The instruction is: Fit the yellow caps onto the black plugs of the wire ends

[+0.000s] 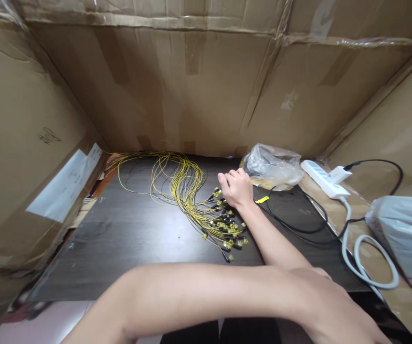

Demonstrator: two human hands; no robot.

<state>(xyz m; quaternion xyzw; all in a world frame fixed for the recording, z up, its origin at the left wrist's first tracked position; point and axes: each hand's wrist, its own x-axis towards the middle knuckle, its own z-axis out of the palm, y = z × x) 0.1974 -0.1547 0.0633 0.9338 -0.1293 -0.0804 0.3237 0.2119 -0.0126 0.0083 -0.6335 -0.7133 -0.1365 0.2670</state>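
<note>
My right hand (238, 188) rests on the dark tabletop (127, 248) with its fingers curled; whatever the palm may hold is hidden. Just beside and below it lies a bundle of thin yellow cables (186, 191). Their black connectors (227, 216), with small clear yellowish caps, are heaped left of my right wrist. My left forearm crosses the foreground, and my left hand (343, 306) lies at the lower right, over or against my right arm near the elbow. Its fingers are out of sight.
A clear plastic bag (273, 165) sits behind my right hand, near a yellow tag (262, 199) and black cord (299, 228). Rightward are a white power strip (323, 180), its coiled white cord (394, 282) and a pale bag (406, 239). Cardboard walls (148, 86) enclose the table.
</note>
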